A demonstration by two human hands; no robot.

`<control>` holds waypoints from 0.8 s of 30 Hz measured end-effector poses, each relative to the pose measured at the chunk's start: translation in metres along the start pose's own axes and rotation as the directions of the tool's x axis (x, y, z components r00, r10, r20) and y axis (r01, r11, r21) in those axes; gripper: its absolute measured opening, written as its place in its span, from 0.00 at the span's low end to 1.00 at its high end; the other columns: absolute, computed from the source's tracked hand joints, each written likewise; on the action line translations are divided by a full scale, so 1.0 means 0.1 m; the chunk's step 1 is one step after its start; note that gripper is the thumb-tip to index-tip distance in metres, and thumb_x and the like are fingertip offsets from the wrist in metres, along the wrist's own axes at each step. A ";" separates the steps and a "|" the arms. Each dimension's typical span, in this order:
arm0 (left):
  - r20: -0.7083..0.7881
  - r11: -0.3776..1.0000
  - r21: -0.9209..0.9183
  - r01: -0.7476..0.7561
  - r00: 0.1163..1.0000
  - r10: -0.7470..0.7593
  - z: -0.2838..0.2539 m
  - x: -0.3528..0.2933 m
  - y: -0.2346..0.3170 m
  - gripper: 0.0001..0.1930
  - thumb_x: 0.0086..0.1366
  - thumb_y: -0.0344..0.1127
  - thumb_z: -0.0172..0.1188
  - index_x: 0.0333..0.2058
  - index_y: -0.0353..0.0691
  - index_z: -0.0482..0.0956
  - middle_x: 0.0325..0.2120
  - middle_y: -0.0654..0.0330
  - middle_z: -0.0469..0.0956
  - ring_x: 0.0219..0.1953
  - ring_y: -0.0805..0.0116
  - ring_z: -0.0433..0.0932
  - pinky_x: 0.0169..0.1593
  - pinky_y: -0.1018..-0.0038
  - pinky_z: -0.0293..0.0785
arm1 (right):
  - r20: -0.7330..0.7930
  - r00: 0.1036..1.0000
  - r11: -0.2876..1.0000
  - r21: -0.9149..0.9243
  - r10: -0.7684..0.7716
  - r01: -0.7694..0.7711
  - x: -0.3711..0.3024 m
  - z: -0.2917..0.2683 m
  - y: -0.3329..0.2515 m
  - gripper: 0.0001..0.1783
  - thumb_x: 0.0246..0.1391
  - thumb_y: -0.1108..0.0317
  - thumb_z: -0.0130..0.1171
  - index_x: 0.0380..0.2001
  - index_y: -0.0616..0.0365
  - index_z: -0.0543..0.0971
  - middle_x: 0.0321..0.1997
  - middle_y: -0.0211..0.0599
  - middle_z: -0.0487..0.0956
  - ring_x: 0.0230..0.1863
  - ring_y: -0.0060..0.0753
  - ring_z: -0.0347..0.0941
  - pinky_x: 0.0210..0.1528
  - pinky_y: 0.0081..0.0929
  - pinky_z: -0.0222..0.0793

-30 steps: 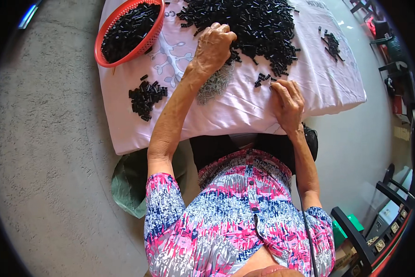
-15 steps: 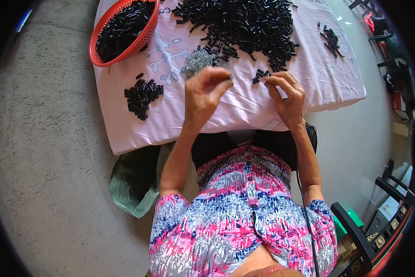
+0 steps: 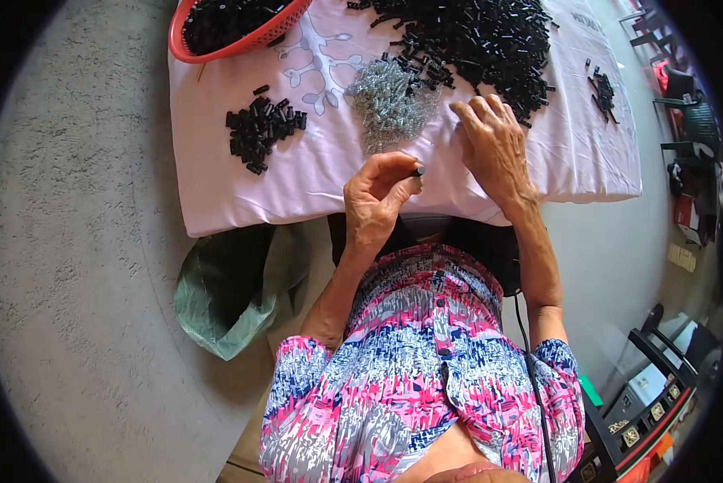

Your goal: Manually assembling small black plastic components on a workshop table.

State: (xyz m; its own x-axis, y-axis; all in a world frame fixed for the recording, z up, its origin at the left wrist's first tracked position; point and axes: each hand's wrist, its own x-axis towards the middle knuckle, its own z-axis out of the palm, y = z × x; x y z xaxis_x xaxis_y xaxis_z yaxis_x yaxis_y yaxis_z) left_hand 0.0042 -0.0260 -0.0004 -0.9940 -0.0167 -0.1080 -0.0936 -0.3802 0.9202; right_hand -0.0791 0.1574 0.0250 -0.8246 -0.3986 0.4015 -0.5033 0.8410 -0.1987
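My left hand [image 3: 377, 197] pinches a small black cylinder-shaped piece [image 3: 418, 171] between thumb and fingertips, just above the table's near edge. One round end of the piece shows. My right hand [image 3: 496, 153] is over the cloth, nearest to the lower edge of a large pile of small black tubular pieces [image 3: 478, 40]. Its fingers are bent but loosely apart, and nothing shows in them; the thumb is mostly hidden. Between and beyond my hands lies a heap of small clear, shiny pieces [image 3: 389, 101], with some black pieces against its far side.
A red plastic basket [image 3: 241, 52] full of black pieces stands at the far left of the pink cloth-covered table [image 3: 337, 181]. Smaller black groups lie at left [image 3: 263, 133] and far right [image 3: 604, 97]. A green sack [image 3: 208, 314] stands open on the floor. Chairs [image 3: 683, 133] line the right.
The view has shifted, and more of the clear heap shows. My left hand has turned, showing the black piece's end. My right hand has loosened from its pinch and reaches farther over the cloth.
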 end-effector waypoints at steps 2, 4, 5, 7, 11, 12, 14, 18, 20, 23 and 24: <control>0.013 1.000 -0.019 -0.003 1.000 0.003 0.00 0.00 0.01 0.12 0.61 0.19 0.62 0.44 0.34 0.78 0.36 0.61 0.81 0.38 0.76 0.79 0.44 0.79 0.76 | -0.023 1.000 0.992 0.126 -0.019 0.022 -0.05 -0.06 -0.06 0.14 0.44 0.79 0.60 0.38 0.59 0.78 0.35 0.39 0.74 0.42 0.42 0.71 0.43 0.37 0.70; 0.024 0.999 -0.024 0.029 0.999 -0.028 0.03 -0.01 0.05 0.11 0.63 0.22 0.60 0.45 0.34 0.78 0.37 0.57 0.81 0.38 0.71 0.80 0.44 0.75 0.77 | -0.049 0.998 0.968 0.248 -0.028 0.040 -0.13 -0.12 -0.12 0.15 0.43 0.80 0.60 0.39 0.59 0.78 0.35 0.39 0.74 0.42 0.42 0.71 0.40 0.37 0.70; 0.025 0.999 -0.026 0.032 0.999 -0.031 0.03 -0.01 0.03 0.11 0.63 0.22 0.60 0.45 0.34 0.78 0.37 0.57 0.81 0.38 0.71 0.80 0.44 0.75 0.77 | -0.072 0.997 0.907 0.420 0.012 0.019 -0.17 -0.14 -0.14 0.13 0.44 0.80 0.61 0.37 0.61 0.78 0.34 0.39 0.75 0.38 0.41 0.72 0.38 0.35 0.71; 0.093 0.973 -0.211 0.095 0.993 -0.076 0.02 -0.02 0.01 0.10 0.65 0.24 0.59 0.46 0.34 0.77 0.38 0.55 0.81 0.39 0.70 0.79 0.44 0.75 0.76 | -0.042 0.986 0.745 0.660 0.162 -0.094 -0.27 -0.21 -0.25 0.09 0.46 0.81 0.61 0.34 0.64 0.80 0.31 0.38 0.79 0.32 0.34 0.77 0.35 0.27 0.72; 0.198 0.958 -0.274 0.085 0.980 -0.031 0.05 -0.01 -0.02 0.10 0.66 0.26 0.58 0.46 0.34 0.77 0.39 0.53 0.80 0.41 0.69 0.79 0.46 0.74 0.76 | 0.161 0.935 0.390 0.876 0.317 -0.283 -0.52 -0.24 -0.28 0.11 0.45 0.85 0.58 0.34 0.66 0.80 0.34 0.37 0.82 0.36 0.25 0.80 0.40 0.21 0.73; 0.202 0.943 -0.319 0.100 0.979 -0.035 0.06 -0.02 -0.04 0.10 0.65 0.25 0.58 0.46 0.34 0.77 0.39 0.53 0.80 0.41 0.68 0.79 0.46 0.74 0.77 | 0.157 0.935 0.391 0.877 0.319 -0.281 -0.56 -0.28 -0.32 0.11 0.45 0.85 0.58 0.34 0.66 0.80 0.34 0.37 0.82 0.36 0.25 0.80 0.40 0.21 0.73; 0.210 0.927 -0.358 0.112 0.977 -0.037 0.08 -0.02 -0.07 0.11 0.65 0.24 0.58 0.46 0.34 0.77 0.39 0.52 0.80 0.42 0.67 0.80 0.46 0.74 0.79 | 0.217 0.870 0.150 0.939 0.442 -0.311 -0.59 -0.32 -0.40 0.09 0.45 0.86 0.59 0.33 0.69 0.80 0.34 0.39 0.82 0.37 0.27 0.80 0.42 0.23 0.74; 0.223 0.847 -0.482 0.224 0.966 -0.129 0.12 -0.03 -0.09 0.09 0.63 0.22 0.59 0.43 0.33 0.77 0.38 0.53 0.80 0.41 0.65 0.81 0.46 0.73 0.82 | 0.051 0.929 0.272 0.949 0.368 -0.159 -0.63 -0.23 -0.34 0.09 0.43 0.87 0.60 0.31 0.69 0.80 0.33 0.39 0.81 0.37 0.30 0.78 0.40 0.23 0.73; 0.230 0.821 -0.511 0.255 0.961 -0.156 0.12 -0.04 -0.10 0.09 0.62 0.21 0.59 0.42 0.32 0.77 0.37 0.54 0.80 0.40 0.65 0.82 0.46 0.72 0.83 | 0.027 0.949 0.318 0.939 0.315 -0.132 -0.62 -0.24 -0.31 0.10 0.44 0.88 0.59 0.33 0.69 0.79 0.35 0.41 0.80 0.38 0.31 0.77 0.42 0.25 0.73; 0.246 0.813 -0.516 0.270 0.956 -0.161 0.14 -0.06 -0.13 0.08 0.63 0.21 0.59 0.41 0.32 0.77 0.38 0.53 0.80 0.39 0.65 0.83 0.45 0.72 0.83 | -0.014 0.965 0.381 0.920 0.261 -0.090 -0.62 -0.25 -0.31 0.12 0.44 0.90 0.58 0.34 0.70 0.79 0.36 0.44 0.80 0.39 0.33 0.75 0.42 0.26 0.72; 0.232 0.827 -0.500 0.257 0.960 -0.158 0.15 -0.06 -0.14 0.08 0.63 0.21 0.59 0.41 0.32 0.78 0.38 0.52 0.80 0.38 0.65 0.83 0.45 0.72 0.83 | -0.033 0.965 0.399 0.914 0.261 -0.076 -0.63 -0.25 -0.31 0.12 0.43 0.90 0.58 0.34 0.70 0.79 0.36 0.44 0.80 0.39 0.33 0.75 0.42 0.26 0.72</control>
State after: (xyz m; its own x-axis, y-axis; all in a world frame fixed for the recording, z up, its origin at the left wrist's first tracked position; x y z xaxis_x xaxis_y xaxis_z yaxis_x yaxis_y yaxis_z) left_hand 0.0108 -0.0070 -0.0071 -0.9522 0.2591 -0.1618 -0.3051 -0.7808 0.5452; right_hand -0.0054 0.1652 0.0282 -0.9183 -0.1526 0.3653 -0.3740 0.0314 -0.9269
